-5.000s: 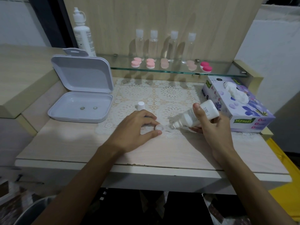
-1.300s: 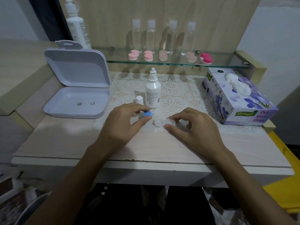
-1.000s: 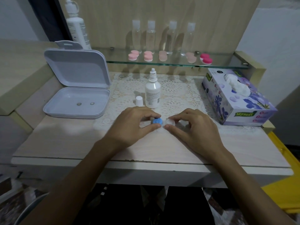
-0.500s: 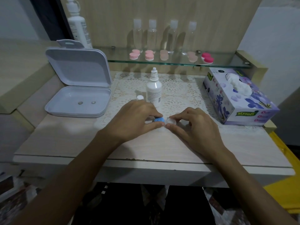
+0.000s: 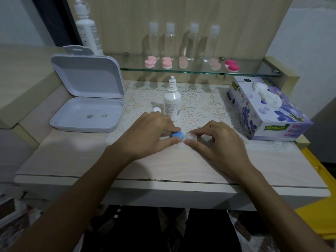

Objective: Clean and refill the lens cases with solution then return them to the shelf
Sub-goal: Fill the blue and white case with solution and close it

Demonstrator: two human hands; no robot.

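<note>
A clear lens case (image 5: 191, 137) lies on the lace mat in the middle of the table. My left hand (image 5: 149, 135) pinches a blue cap (image 5: 177, 135) on the case's left well. My right hand (image 5: 216, 140) holds the case's right side between thumb and fingers. The small white solution bottle (image 5: 172, 102) stands uncapped just behind my hands, with its white cap (image 5: 156, 109) beside it on the left. Several pink lens cases (image 5: 167, 62) and a dark pink one (image 5: 232, 65) sit on the glass shelf (image 5: 254, 72).
An open grey box (image 5: 87, 113) with two small lenses inside lies at the left. A tissue box (image 5: 263, 110) stands at the right. Several clear bottles (image 5: 193, 40) and a tall white bottle (image 5: 87, 31) stand on the shelf at the back.
My right hand set the solution bottle upright on the mat and moved to the case. My left hand picked up the blue cap and brought it onto the case's left well.
</note>
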